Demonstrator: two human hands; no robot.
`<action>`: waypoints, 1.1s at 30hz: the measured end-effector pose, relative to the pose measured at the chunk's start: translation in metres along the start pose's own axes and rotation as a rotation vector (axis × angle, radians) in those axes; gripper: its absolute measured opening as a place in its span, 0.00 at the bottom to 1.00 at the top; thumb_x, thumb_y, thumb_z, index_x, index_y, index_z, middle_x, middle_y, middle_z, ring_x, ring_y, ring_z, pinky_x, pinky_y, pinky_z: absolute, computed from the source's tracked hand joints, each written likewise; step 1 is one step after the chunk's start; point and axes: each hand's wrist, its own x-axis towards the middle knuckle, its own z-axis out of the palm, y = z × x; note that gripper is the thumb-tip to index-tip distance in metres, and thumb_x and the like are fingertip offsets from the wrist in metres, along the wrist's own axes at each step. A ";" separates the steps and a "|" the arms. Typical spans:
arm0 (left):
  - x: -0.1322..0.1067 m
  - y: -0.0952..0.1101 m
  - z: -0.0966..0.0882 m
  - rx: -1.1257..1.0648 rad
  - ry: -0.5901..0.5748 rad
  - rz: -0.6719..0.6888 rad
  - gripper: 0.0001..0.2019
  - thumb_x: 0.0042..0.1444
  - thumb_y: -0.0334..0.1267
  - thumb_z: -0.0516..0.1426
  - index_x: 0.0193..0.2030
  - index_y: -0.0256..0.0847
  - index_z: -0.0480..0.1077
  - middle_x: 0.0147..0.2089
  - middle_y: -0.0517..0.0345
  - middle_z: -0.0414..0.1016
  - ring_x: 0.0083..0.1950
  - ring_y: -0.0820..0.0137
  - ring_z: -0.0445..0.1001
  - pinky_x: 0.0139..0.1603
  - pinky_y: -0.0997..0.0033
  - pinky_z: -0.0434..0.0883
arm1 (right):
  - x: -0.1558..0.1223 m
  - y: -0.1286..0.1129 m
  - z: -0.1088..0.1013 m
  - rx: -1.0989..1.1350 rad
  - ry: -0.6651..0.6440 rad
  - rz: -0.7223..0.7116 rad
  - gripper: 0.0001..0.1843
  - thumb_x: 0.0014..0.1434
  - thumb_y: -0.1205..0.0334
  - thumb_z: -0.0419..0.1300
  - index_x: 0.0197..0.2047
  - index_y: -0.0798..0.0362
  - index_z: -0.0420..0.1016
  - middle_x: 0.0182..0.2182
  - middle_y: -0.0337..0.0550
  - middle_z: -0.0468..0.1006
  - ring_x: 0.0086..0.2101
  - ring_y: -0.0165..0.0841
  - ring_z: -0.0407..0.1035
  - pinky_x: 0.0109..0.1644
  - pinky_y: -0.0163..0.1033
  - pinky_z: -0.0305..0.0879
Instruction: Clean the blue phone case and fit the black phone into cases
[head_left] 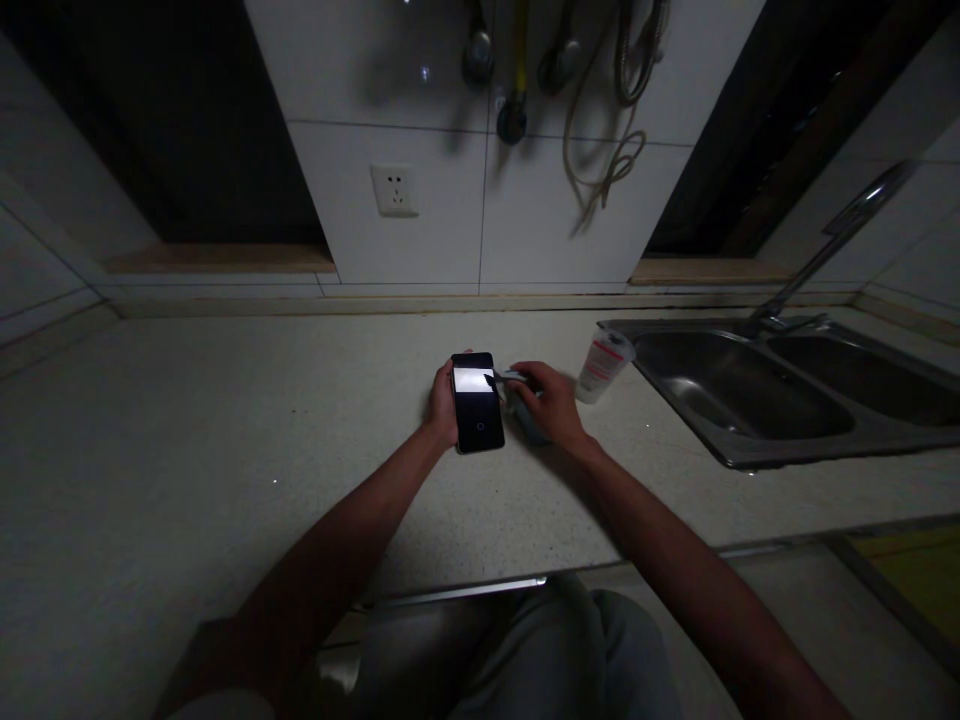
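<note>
A black phone (pixel 478 403) with a lit white band across the top of its screen is held just above the speckled countertop (pixel 225 430). My left hand (pixel 442 405) grips its left edge, fingers wrapped behind it. My right hand (pixel 551 400) is closed round a small grey tool (pixel 512 377) whose pointed tip touches the screen's right side. Something dark and flat (pixel 525 420) lies under my right hand; I cannot make out what it is.
A white tube with red print (pixel 604 365) stands beside a double steel sink (pixel 757 400) with a tap (pixel 832 245) at the right. A wall socket (pixel 395 190), hanging utensils (pixel 512 70) and a cord (pixel 607 150) are on the tiled wall behind.
</note>
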 end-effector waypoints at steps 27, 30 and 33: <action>-0.008 -0.009 0.012 -0.093 0.093 -0.075 0.21 0.62 0.52 0.52 0.52 0.42 0.76 0.39 0.53 0.81 0.45 0.60 0.79 0.49 0.61 0.74 | 0.014 -0.040 0.036 -0.361 -0.221 -0.222 0.14 0.64 0.71 0.57 0.49 0.52 0.80 0.45 0.49 0.79 0.45 0.39 0.71 0.47 0.42 0.66; -0.007 -0.008 0.012 -0.137 0.107 -0.145 0.20 0.63 0.51 0.52 0.46 0.38 0.77 0.38 0.50 0.81 0.43 0.58 0.80 0.47 0.61 0.74 | 0.027 -0.047 0.040 -0.421 -0.162 -0.166 0.09 0.65 0.66 0.59 0.44 0.52 0.80 0.41 0.49 0.79 0.43 0.40 0.70 0.46 0.42 0.64; -0.003 -0.008 0.012 -0.161 0.106 -0.108 0.17 0.63 0.47 0.52 0.37 0.38 0.76 0.36 0.50 0.81 0.42 0.59 0.80 0.46 0.61 0.74 | 0.039 -0.048 0.043 -0.447 -0.070 -0.100 0.07 0.65 0.64 0.59 0.40 0.53 0.80 0.39 0.49 0.78 0.42 0.41 0.69 0.45 0.43 0.62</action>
